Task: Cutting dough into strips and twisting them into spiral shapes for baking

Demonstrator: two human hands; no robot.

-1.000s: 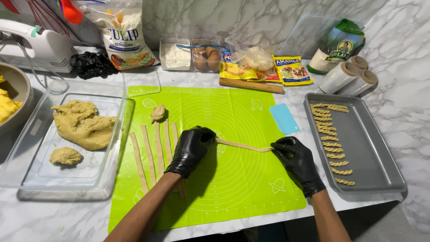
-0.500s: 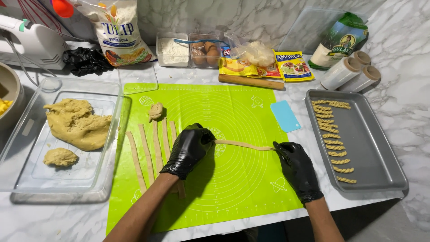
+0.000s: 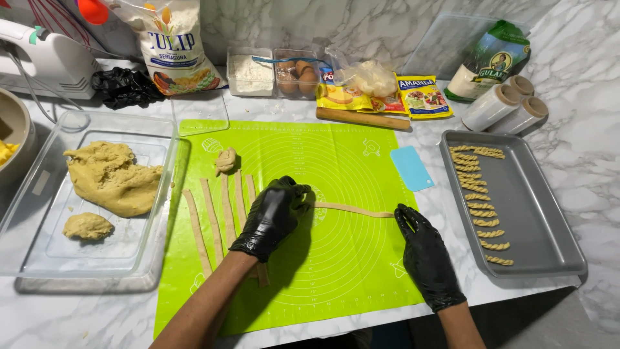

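White marble bench holds a green silicone mat (image 3: 336,271). Left hand (image 3: 272,218) and right hand (image 3: 423,255) each pinch one end of a thin dough strip (image 3: 354,209); bare mat lies nearer.

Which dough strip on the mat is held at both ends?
The dough strip lying crosswise mid-mat: the left hand and right hand each touch an end. The other strips lie lengthwise by the left hand, unheld.

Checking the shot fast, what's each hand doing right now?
Left hand: closed over one end of the dough strip.
Right hand: fingertips pinching the strip's other end on the green mat.
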